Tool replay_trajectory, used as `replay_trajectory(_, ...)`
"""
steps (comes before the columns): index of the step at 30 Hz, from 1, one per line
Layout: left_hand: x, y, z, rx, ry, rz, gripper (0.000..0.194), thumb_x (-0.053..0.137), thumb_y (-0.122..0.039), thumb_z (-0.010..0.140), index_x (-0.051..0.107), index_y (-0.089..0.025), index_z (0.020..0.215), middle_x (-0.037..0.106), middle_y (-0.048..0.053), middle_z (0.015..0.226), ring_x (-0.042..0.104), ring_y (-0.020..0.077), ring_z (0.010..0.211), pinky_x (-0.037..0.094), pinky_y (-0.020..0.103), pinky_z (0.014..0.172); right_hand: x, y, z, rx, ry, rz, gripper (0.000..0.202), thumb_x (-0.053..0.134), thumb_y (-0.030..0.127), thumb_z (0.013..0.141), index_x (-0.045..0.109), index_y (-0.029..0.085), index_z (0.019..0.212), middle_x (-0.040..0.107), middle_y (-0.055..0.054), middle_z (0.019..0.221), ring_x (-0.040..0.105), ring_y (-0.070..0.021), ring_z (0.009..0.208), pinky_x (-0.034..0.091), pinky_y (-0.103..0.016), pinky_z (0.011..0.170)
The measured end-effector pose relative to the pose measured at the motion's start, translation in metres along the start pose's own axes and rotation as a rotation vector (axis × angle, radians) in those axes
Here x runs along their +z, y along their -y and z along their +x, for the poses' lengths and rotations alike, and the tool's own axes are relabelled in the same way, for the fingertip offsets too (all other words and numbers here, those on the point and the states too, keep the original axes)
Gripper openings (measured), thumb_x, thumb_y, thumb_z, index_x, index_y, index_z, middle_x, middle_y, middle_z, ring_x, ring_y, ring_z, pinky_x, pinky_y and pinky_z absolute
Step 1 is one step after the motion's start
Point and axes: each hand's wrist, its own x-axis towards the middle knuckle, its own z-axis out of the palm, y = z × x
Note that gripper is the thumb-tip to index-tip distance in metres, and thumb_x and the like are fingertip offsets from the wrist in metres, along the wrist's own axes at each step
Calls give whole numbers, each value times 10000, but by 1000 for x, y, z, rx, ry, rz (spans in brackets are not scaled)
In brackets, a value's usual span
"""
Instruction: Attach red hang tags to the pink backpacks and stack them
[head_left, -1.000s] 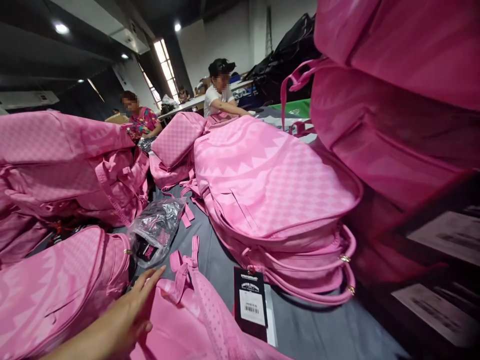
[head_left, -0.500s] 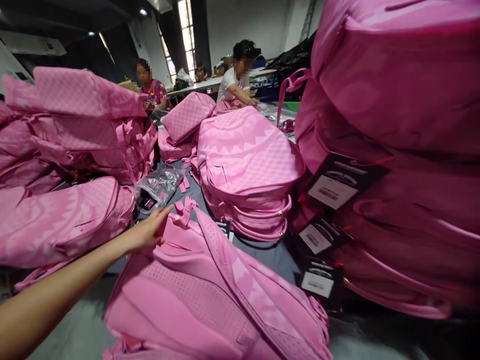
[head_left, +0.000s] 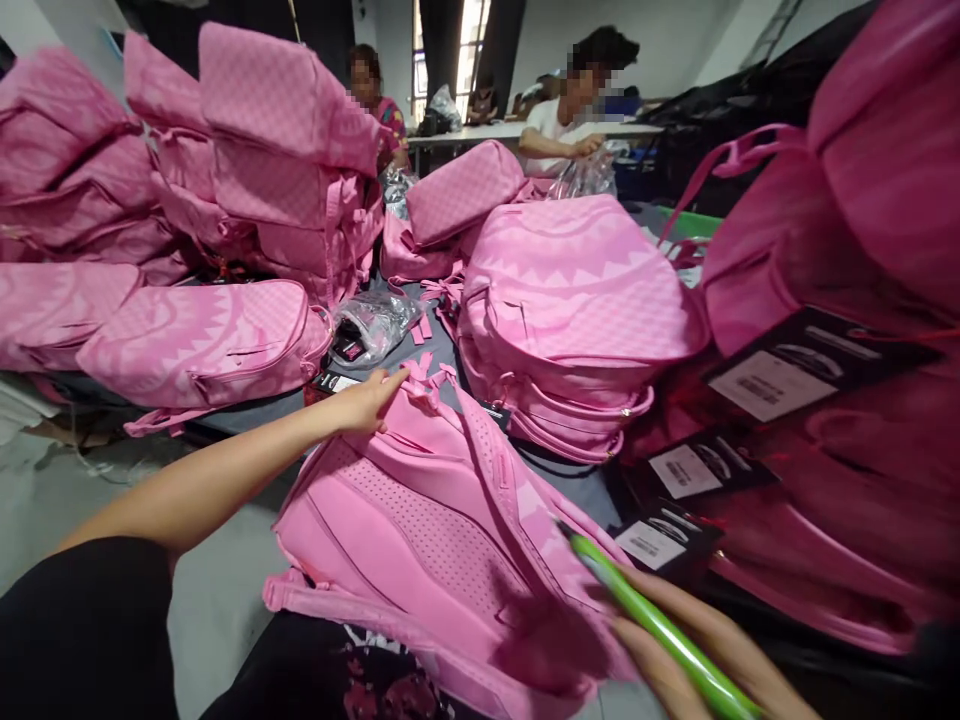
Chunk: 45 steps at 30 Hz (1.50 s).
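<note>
A pink backpack (head_left: pixel 442 520) lies tilted in front of me, its padded, dotted back panel facing up. My left hand (head_left: pixel 367 402) grips its upper end beside the strap top, with some fingers hidden behind the fabric. At the lower right, my right hand (head_left: pixel 675 640) holds a slim bright green pen-like tool (head_left: pixel 660 625) with a dark tip. That tip points toward the backpack's shoulder strap (head_left: pixel 502 470); whether it touches cannot be made out. The other shoulder strap (head_left: pixel 337 600) hangs at the near side.
Stacked pink backpacks (head_left: pixel 570 300) stand ahead, with more piled at left (head_left: pixel 277 170). A tall stack with black hang tags (head_left: pixel 780 375) rises close on my right. A clear plastic bag (head_left: pixel 375 325) lies beyond my left hand. Two people work across the table, one handling clear plastic (head_left: pixel 589 175).
My right hand has come into view with the green tool. My left hand still holds the backpack's upper end. The view has shifted left, and the person opposite now lifts clear plastic.
</note>
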Motion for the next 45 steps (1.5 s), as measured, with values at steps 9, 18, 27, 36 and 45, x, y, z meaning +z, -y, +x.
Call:
replay_trajectory(9,11,19,5,42,7,48,1061,671,-159,769,-17,-281,1567,223,185,1540,587,320,1193,494,339,929,149,33,98,-403,420,60,274,668,324,898,690,274,1168,748,-53,1069,692,-225,961,524,-394,865)
replay_trajectory(18,11,22,20,3,75,24,997,635,-99,797,25,-262,1569,255,190,1526,586,313,1199,488,355,970,180,30,125,-339,475,-32,200,701,307,856,748,226,1033,740,-44,884,660,-201,828,470,-382,830)
replay_trajectory(27,13,52,28,118,-1,-245,825,697,-272,813,288,-287,1530,452,115,1464,598,261,1182,484,345,981,187,22,119,-377,392,16,148,661,262,884,727,208,1006,725,-33,889,657,-195,826,452,-354,784)
replay_trajectory(36,36,164,126,-412,-468,-294,295,535,-158,917,640,-85,1182,612,180,1292,563,272,1222,429,414,1059,185,19,122,-337,436,68,95,642,265,893,688,229,968,718,0,885,658,-169,828,488,-312,765)
replay_trajectory(45,32,156,131,-526,-369,-121,247,527,-249,962,605,-83,1126,635,86,1125,638,152,948,504,335,899,191,17,123,-368,398,90,123,635,258,872,689,206,970,713,-37,875,650,-188,812,474,-331,763)
